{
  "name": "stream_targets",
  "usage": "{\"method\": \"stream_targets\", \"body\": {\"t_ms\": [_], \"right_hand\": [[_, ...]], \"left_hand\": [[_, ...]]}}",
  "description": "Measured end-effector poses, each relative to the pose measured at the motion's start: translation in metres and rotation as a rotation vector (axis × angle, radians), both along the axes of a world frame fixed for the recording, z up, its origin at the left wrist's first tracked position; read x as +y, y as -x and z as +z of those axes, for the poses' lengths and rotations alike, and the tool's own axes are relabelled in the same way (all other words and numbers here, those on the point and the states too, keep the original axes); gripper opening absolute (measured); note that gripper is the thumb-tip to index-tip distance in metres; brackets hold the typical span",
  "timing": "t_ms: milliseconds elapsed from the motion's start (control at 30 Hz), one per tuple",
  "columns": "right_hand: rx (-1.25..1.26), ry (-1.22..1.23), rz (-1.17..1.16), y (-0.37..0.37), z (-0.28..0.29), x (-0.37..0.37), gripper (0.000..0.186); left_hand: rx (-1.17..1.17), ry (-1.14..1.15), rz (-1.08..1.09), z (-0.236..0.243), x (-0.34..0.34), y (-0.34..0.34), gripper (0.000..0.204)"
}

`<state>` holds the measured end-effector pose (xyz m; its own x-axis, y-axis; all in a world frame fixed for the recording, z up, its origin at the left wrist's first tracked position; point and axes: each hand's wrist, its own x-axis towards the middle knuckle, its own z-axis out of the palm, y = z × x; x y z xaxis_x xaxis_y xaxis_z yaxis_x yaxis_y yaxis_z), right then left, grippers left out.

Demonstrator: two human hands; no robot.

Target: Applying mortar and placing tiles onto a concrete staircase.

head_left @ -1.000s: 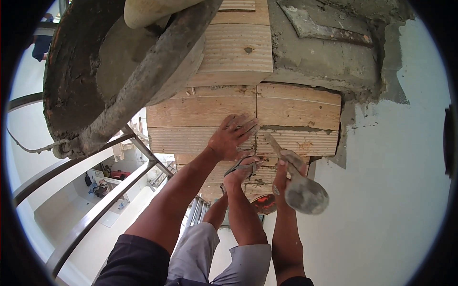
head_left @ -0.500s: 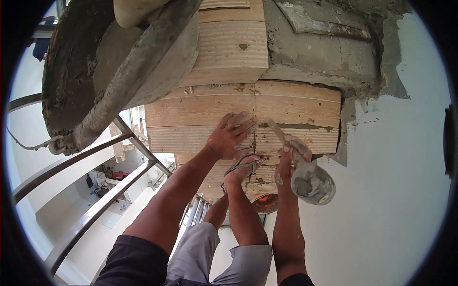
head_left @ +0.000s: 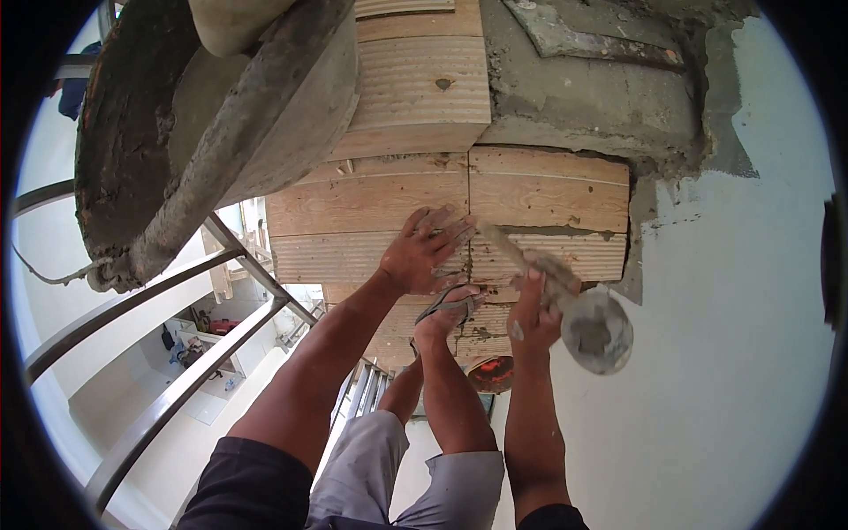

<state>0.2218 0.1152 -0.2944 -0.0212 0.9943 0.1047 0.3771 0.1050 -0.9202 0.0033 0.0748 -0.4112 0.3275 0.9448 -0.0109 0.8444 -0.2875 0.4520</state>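
My left hand (head_left: 422, 253) lies with its fingers spread on a wood-patterned stair tile (head_left: 380, 210), its fingertips close to the joint between two tiles. My right hand (head_left: 537, 305) is wrapped round a cement-crusted scoop (head_left: 597, 334) with a round bowl. The bowl hangs on the near right side of the hand, by the wall. The scoop's handle slants up and left, its tip beside the joint; whether the tip touches the tile I cannot tell. Wet mortar shows along a gap in the right-hand tile (head_left: 548, 185).
A mortar-caked bucket (head_left: 300, 132) stands at the upper left. A metal railing (head_left: 185, 402) runs along the left, above a lower floor. A flat metal tool (head_left: 601, 46) lies on the bare cement step. A white wall (head_left: 707, 353) borders the right. My sandalled foot (head_left: 450, 309) rests below my left hand.
The scoop's bowl has swung slightly to the right and up, and its handle tip has shifted left and down. My left hand stays nearly in place.
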Motion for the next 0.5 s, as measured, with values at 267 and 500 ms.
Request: {"method": "stream_targets", "body": {"t_ms": [267,500], "right_hand": [[0.095,0.274,-0.048,-0.103,-0.028,-0.113,0.016],[-0.033,0.672,-0.260,-0.177,-0.206,-0.188,0.025]], "left_hand": [[0.001,0.026,0.081,0.000,0.001,-0.002,0.091],[0.035,-0.001,0.069,0.002,0.002,0.000,0.092]]}}
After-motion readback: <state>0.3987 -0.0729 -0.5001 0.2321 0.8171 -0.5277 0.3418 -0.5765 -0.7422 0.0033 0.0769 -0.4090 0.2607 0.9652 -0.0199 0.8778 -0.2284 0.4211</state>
